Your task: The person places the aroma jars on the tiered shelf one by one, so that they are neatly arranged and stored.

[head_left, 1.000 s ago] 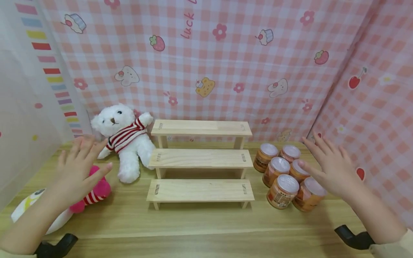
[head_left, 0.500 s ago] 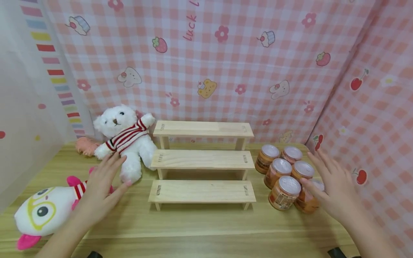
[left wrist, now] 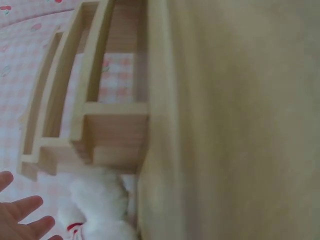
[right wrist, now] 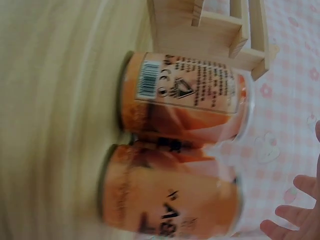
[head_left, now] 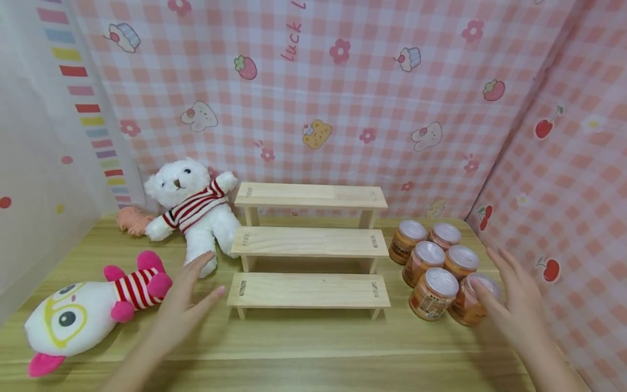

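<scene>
My left hand (head_left: pixel 178 310) hovers with fingers extended, left of a three-step wooden shelf (head_left: pixel 308 291) and holding nothing. Behind it a white teddy bear (head_left: pixel 198 209) in a striped sweater leans against the backdrop. On the right, my right hand (head_left: pixel 514 302) is held spread beside a group of several orange cans (head_left: pixel 433 294) with clear lids. Its thumb overlaps the front right can (head_left: pixel 465 305) in the head view; whether they touch I cannot tell. The right wrist view shows two cans (right wrist: pixel 180 97) near that hand's fingertips (right wrist: pixel 287 210), with a gap between.
A plush toy (head_left: pixel 73 321) with yellow glasses and a striped body lies at the left. Beside the bear is a small fuzzy pink thing (head_left: pixel 133 220). A pink checked cloth (head_left: pixel 313 81) hangs behind the wooden table (head_left: pixel 294 359) and along its right side.
Both hands have come lower and nearer the table's front. The left hand has also moved right, uncovering the plush toy at the left. Cans and shelf have stayed in place.
</scene>
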`<state>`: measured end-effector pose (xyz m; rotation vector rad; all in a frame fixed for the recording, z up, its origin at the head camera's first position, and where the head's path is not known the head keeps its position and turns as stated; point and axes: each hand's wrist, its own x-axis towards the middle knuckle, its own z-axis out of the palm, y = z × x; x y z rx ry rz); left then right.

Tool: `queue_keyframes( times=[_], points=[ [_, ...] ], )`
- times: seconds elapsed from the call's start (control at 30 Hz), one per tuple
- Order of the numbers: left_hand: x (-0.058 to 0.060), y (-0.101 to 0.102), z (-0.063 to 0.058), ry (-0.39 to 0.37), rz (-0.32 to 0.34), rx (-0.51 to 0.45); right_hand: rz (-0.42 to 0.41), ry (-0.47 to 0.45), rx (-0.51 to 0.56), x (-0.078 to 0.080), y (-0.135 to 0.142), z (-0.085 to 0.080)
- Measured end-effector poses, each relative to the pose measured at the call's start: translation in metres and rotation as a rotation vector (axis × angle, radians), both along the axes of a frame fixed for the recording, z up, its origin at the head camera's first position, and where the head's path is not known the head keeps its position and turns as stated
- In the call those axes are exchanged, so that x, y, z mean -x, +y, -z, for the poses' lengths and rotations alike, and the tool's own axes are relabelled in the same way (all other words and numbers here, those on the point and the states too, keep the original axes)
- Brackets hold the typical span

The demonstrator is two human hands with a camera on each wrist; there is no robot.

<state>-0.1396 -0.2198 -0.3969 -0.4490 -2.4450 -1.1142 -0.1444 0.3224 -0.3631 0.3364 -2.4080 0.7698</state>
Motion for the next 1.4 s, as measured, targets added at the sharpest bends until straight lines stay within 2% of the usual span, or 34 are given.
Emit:
queue_keyframes(
  times=[0.13,0.37,0.57,0.7,1.0,1.2,1.4],
  points=[
    [0.001,0.007,0.009,-0.061,0.015,-0.027,0.025,-0.016,0.050,-0.001,0.007,0.009],
    [0.006,0.010,0.025,-0.160,0.046,-0.139,0.059,-0.055,0.078,-0.003,0.017,0.024],
    [0.011,0.011,0.035,-0.226,0.089,-0.200,0.050,-0.065,0.077,-0.003,0.022,0.036],
    [0.010,0.013,0.039,-0.259,0.112,-0.231,0.016,-0.067,0.107,-0.001,0.025,0.043],
    [0.009,0.020,0.046,-0.298,0.099,-0.250,-0.013,-0.063,0.205,0.001,0.026,0.055],
    [0.009,0.023,0.048,-0.305,0.089,-0.280,0.009,-0.094,0.235,0.001,0.025,0.057],
    [0.008,0.026,0.047,-0.305,0.075,-0.297,0.048,-0.080,0.284,0.002,0.023,0.060]
  ],
)
